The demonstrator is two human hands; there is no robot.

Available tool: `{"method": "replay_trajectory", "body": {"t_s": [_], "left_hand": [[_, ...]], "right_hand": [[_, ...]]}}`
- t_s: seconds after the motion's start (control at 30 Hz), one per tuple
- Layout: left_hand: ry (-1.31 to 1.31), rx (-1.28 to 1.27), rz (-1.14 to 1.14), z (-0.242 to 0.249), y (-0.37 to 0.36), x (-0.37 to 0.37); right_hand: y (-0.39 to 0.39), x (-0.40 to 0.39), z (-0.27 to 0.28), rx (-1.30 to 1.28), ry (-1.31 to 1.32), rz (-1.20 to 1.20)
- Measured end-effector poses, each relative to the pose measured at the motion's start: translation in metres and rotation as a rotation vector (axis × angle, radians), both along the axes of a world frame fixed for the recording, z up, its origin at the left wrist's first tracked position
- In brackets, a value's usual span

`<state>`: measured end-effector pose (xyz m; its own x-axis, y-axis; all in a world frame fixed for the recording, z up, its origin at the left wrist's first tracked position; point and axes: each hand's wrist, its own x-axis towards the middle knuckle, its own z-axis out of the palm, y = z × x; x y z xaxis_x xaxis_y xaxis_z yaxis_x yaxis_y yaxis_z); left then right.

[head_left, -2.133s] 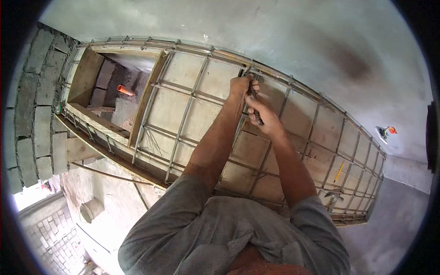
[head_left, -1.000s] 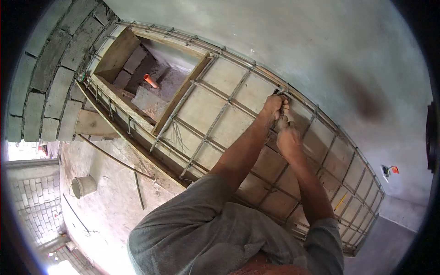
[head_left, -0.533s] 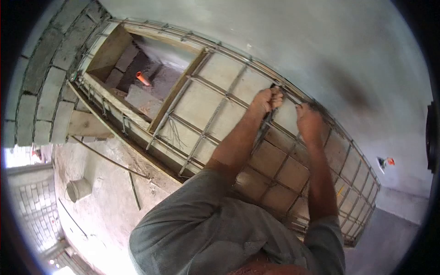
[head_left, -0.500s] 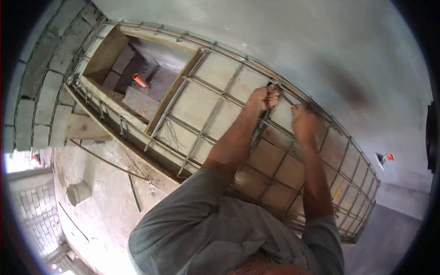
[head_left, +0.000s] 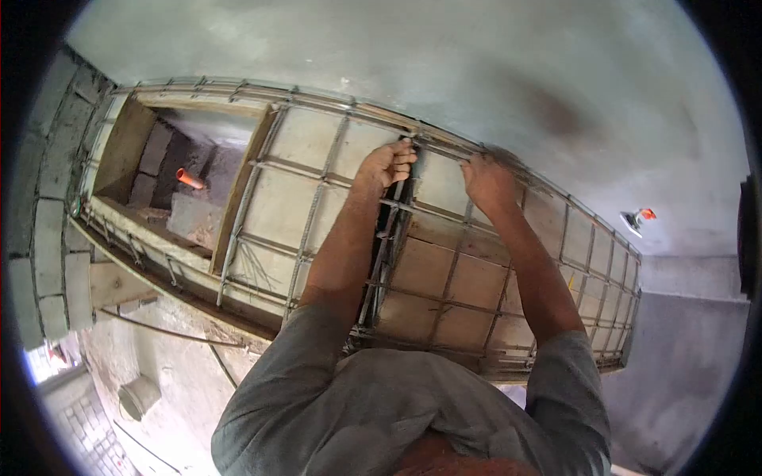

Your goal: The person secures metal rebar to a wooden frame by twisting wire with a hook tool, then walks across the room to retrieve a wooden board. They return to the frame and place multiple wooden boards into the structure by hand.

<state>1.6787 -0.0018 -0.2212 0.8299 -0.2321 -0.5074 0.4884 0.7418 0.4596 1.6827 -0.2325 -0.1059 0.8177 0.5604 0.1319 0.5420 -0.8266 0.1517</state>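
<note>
A grid of steel rebar (head_left: 320, 190) lies over pale formwork panels (head_left: 300, 136) along the wall. My left hand (head_left: 387, 165) is at the wall-side edge of the grid, its fingers curled in at a bar crossing beside a dark gap (head_left: 394, 208). What those fingers hold is too small to make out. A short way to the right, my right hand (head_left: 490, 184) is closed, thumb and fingertips together near the edge bars. Anything pinched there is hidden.
A wooden-framed opening (head_left: 248, 178) at the left shows an orange pipe (head_left: 190, 179) below. The plastered wall (head_left: 444, 63) runs along the far edge, with a block wall (head_left: 51, 230) at left. A bucket (head_left: 139, 397) stands on the floor below.
The view has shifted, so the grid and opening appear further left and lower. Both hands remain near the wall-side bars; my right hand, blurred before, is now sharper.
</note>
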Motion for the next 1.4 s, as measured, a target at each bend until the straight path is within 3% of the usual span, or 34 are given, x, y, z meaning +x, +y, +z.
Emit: {"method": "replay_trajectory", "body": {"t_s": [0.03, 0.1, 0.17, 0.2, 0.27, 0.33, 0.37, 0.43, 0.6, 0.67, 0.8, 0.83, 0.93, 0.97, 1.03, 1.1, 1.17, 1.2, 1.27, 1.3, 1.33, 1.37, 1.4], "left_hand": [[0.043, 0.074, 0.016, 0.005, -0.002, -0.001], [0.06, 0.301, 0.063, 0.011, -0.01, -0.003], [0.061, 0.292, 0.036, 0.014, -0.011, 0.003], [0.065, 0.32, 0.048, 0.016, -0.012, 0.002], [0.067, 0.539, 0.051, 0.026, -0.02, 0.007], [0.037, 0.772, 0.086, 0.016, -0.03, 0.011], [0.01, 1.152, -0.039, 0.023, -0.031, 0.015], [0.022, 1.397, -0.038, 0.039, -0.039, 0.012], [0.077, 1.369, 0.059, 0.028, -0.044, 0.01], [0.121, 1.278, 0.124, 0.024, -0.046, 0.013], [0.104, 1.206, 0.182, 0.04, -0.046, 0.004], [0.105, 1.208, 0.191, 0.035, -0.043, 0.005], [0.051, 0.538, 0.14, 0.02, -0.025, -0.003], [0.05, 0.539, 0.139, 0.017, -0.014, -0.006], [-0.026, 0.046, 0.07, 0.008, 0.003, -0.015], [0.009, 0.089, 0.057, 0.009, 0.007, -0.018], [-0.013, 0.094, 0.047, 0.009, 0.012, -0.019], [-0.013, 0.095, 0.046, 0.012, 0.016, -0.021], [-0.074, 0.296, -0.018, 0.018, 0.018, -0.016], [-0.154, 0.218, -0.057, 0.006, 0.022, -0.012], [-0.184, 0.296, -0.056, 0.005, 0.022, -0.009], [-0.188, 0.258, -0.111, -0.008, 0.027, 0.001], [-0.168, 0.314, -0.078, -0.017, 0.025, 0.006]], "right_hand": [[0.005, -0.005, 0.01, -0.007, -0.002, -0.019], [0.014, -0.018, 0.02, -0.094, 0.264, -0.15], [0.009, -0.03, -0.005, -0.007, 0.303, -0.144], [0.012, -0.038, -0.02, 0.058, 0.325, -0.182], [0.005, -0.054, -0.109, 0.415, 0.248, -0.251], [0.017, -0.066, -0.083, 0.933, 0.9, -0.664], [0.017, -0.067, -0.072, 1.122, 1.14, -0.834], [0.012, -0.064, -0.066, 1.225, 1.269, -0.933], [0.027, -0.061, -0.067, 0.981, 1.172, -0.954], [0.026, -0.069, -0.071, 0.336, 0.099, -0.39], [0.01, -0.063, -0.043, 0.138, 0.107, -0.146], [0.011, -0.056, -0.038, 0.101, 0.165, -0.151], [0.018, -0.051, -0.024, 0.119, 0.32, -0.168], [0.019, -0.048, -0.019, 0.17, 0.4, -0.176], [0.015, -0.038, -0.031, 0.291, 0.475, -0.15], [0.008, -0.036, -0.047, 0.412, 0.549, -0.131], [0.003, -0.034, -0.061, 0.713, 0.93, -0.285], [0.006, -0.036, -0.058, 0.714, 0.93, -0.286], [0.008, -0.044, -0.054, 0.87, 1.303, -0.678], [0.016, -0.056, -0.048, 0.923, 1.269, -0.721], [0.003, -0.061, -0.076, 1.06, 1.415, -0.579], [0.002, -0.06, -0.09, 1.151, 1.534, -0.673], [0.003, -0.061, -0.106, 1.231, 1.636, -0.544]]}}
